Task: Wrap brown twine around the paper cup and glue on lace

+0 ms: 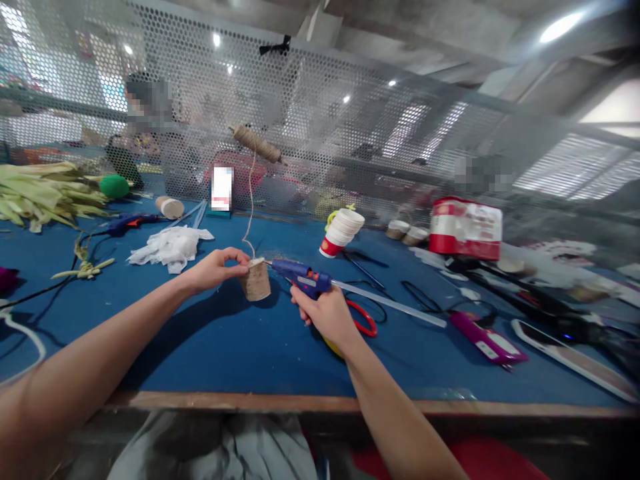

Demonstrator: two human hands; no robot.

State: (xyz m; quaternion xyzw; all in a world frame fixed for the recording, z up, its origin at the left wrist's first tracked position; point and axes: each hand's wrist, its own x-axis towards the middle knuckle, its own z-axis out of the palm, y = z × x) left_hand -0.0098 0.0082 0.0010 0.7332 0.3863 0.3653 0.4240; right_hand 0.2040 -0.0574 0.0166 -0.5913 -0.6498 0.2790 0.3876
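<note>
My left hand (220, 268) pinches a small cup wrapped in jute twine (256, 281), held just above the blue table (240, 347). A strand of twine (250, 200) runs up from the cup to a twine spool (257, 144) hanging on the mesh screen. My right hand (325, 312) grips a blue hot glue gun (300, 275) with a clear glue stick (390, 303) sticking out behind; its nozzle touches the cup's top edge.
Red-handled scissors (364, 320) lie under my right hand. A stack of paper cups (343, 231), a red-and-white package (466, 228), a purple tool (487, 341), white tissue (170, 245), a second glue gun (131, 222) and green husks (40, 193) lie around. A person sits behind the mesh.
</note>
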